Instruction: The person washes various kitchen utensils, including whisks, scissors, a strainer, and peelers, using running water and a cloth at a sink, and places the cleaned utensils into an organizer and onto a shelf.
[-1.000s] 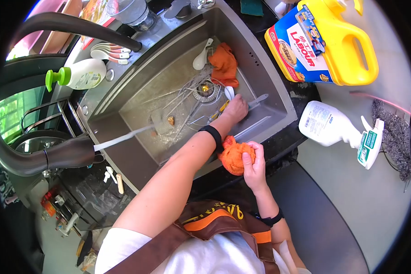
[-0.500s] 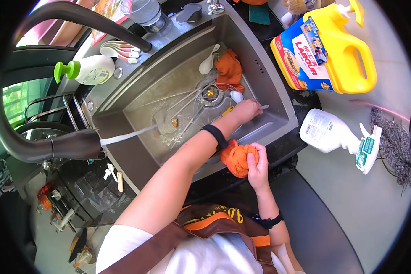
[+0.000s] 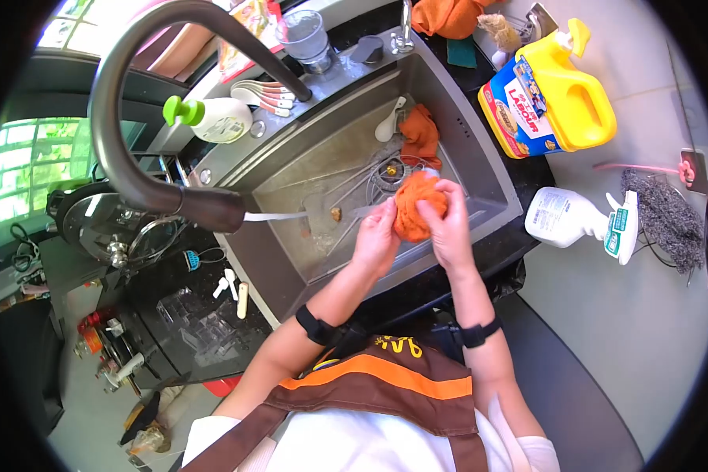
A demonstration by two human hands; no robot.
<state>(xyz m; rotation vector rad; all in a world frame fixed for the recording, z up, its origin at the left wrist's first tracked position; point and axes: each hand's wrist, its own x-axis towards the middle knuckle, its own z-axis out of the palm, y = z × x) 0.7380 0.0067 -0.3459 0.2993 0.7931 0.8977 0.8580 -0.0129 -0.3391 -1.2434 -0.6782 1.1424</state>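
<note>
My right hand (image 3: 450, 228) is closed around a bunched orange cloth (image 3: 418, 208) above the front of the sink (image 3: 291, 271). Against the left side of that cloth, my left hand (image 3: 377, 240) is pinched, fingers together. A slim pale utensil (image 3: 363, 211) juts out from its fingertips; its other end is hidden by the fingers and cloth. Below, in the basin, lie a white spoon (image 3: 386, 128), a second orange cloth (image 3: 421, 138), a drain strainer (image 3: 391, 171) and thin metal rods. Part of a white object (image 3: 430, 172) shows behind the held cloth.
Water runs from the dark faucet (image 3: 212, 208) into the basin. Several spoons (image 3: 263, 96) and a soap pump bottle (image 3: 224, 120) line the back ledge. At right stand a yellow detergent jug (image 3: 582, 110), a spray bottle (image 3: 562, 214) lying down, and grey mesh (image 3: 661, 220).
My left hand has come up out of the basin, bringing the slim pale utensil to the orange cloth. My right hand has raised the cloth over the sink. The camera view has shifted.
</note>
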